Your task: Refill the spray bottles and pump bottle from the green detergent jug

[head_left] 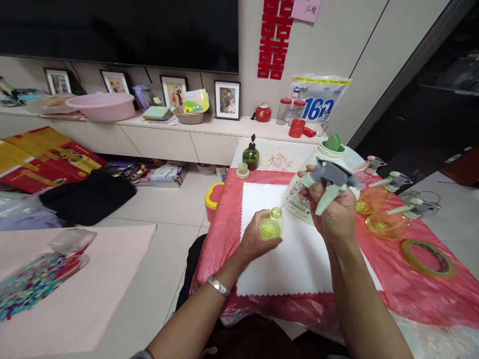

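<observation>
My left hand (257,238) is wrapped round a small round yellow-green bottle (271,227) with its neck uncovered, held above a white cloth (288,269). In my right hand (335,214) is a grey and green trigger spray head (331,179), tilted. Its thin clear tube slants down to the left, the end at the bottle's mouth; whether it is inside I cannot tell. Just behind the spray head stands a large white jug (299,199), and a green scoop-like piece (334,142) sits in its open top.
Spray bottles (389,224) and a roll of tape (428,258) lie on the red plastic sheet (407,294) to the right. A green pump bottle (250,154) and a small pale cap (242,170) stand at the back left. Beads (30,284) cover part of a pink table (93,299).
</observation>
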`<state>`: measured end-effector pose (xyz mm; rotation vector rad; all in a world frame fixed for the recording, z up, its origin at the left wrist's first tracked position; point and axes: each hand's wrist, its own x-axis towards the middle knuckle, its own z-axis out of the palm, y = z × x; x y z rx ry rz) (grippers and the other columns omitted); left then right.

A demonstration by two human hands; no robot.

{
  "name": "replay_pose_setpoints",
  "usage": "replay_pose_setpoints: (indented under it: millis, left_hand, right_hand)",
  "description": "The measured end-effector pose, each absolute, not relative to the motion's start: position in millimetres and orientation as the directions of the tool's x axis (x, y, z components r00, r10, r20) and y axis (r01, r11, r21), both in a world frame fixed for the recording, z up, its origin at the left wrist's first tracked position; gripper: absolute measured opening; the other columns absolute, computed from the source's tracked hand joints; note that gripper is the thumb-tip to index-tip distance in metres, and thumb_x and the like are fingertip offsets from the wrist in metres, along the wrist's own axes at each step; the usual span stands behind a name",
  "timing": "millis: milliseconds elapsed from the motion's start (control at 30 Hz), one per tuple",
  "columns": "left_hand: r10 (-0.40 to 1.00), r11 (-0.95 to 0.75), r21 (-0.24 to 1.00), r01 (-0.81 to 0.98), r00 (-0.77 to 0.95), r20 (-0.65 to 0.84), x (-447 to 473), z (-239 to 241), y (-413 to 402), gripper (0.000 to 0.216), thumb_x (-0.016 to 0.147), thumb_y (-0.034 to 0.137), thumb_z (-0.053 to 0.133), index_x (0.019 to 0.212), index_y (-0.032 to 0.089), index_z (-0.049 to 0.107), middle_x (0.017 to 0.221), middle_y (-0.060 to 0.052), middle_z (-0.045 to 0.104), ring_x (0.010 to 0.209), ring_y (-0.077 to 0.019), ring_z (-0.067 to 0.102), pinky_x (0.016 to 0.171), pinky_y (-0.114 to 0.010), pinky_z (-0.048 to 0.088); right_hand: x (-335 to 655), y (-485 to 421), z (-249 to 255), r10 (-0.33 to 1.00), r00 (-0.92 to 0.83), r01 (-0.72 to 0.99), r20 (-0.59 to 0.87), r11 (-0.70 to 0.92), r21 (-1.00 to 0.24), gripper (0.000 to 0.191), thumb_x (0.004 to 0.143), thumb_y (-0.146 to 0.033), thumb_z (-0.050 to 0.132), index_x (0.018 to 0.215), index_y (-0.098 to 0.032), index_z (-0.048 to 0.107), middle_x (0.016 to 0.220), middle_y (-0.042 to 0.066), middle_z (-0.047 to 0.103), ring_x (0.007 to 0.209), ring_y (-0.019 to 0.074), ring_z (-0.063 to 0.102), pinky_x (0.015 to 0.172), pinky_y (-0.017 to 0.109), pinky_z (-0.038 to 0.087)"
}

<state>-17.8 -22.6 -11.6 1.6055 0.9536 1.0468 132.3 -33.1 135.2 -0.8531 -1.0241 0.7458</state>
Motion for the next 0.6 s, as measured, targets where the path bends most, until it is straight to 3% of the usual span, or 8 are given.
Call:
replay_pose_setpoints:
  millis: [133,300,600]
  left_hand:
    - [0.922,-0.252,0.963,0.091,0.327,0.210,-18,-14,-22,0.075,0.061,0.023,0.082,0.127,0.021,0.049,0.128,-0.010,0.062,0.121,-0.0296,0.057,0.104,-0.045,0.045]
    - [0.918,-0.259,0.963,0.076,0.328,0.221,-17,-14,-22,0.076,0.060,0.023,0.083,0.127,0.021,0.049,0.128,-0.010,0.062,0.119,-0.0301,0.058,0.102,-0.046,0.046]
    - [0.927,-0.223,0.972,0.068,0.322,0.190,-16,-7,-24,0.074,0.059,0.020,0.082,0.125,0.020,0.049,0.123,-0.010,0.064,0.115,-0.0302,0.062,0.099,-0.045,0.049]
  right_hand:
    - [130,-30,112,0.880,0.302,-0.155,0.367,0.425,-0.892,0.034,0.075,-0.028,0.077,0.108,-0.025,0.068,0.107,0.004,0.071,0.095,0.0183,0.065,0.075,0.031,0.053]
    - [129,-37,84,0.935,0.222,-0.007,0.276,0.285,-0.959,0.030,0.080,-0.031,0.073,0.110,-0.027,0.070,0.112,0.004,0.072,0.109,0.0225,0.064,0.089,0.036,0.052]
    - [123,-44,63,0.969,0.135,0.043,0.206,0.202,-0.978,0.036,0.080,-0.040,0.074,0.113,-0.026,0.071,0.110,0.006,0.073,0.103,0.0240,0.068,0.096,0.043,0.052]
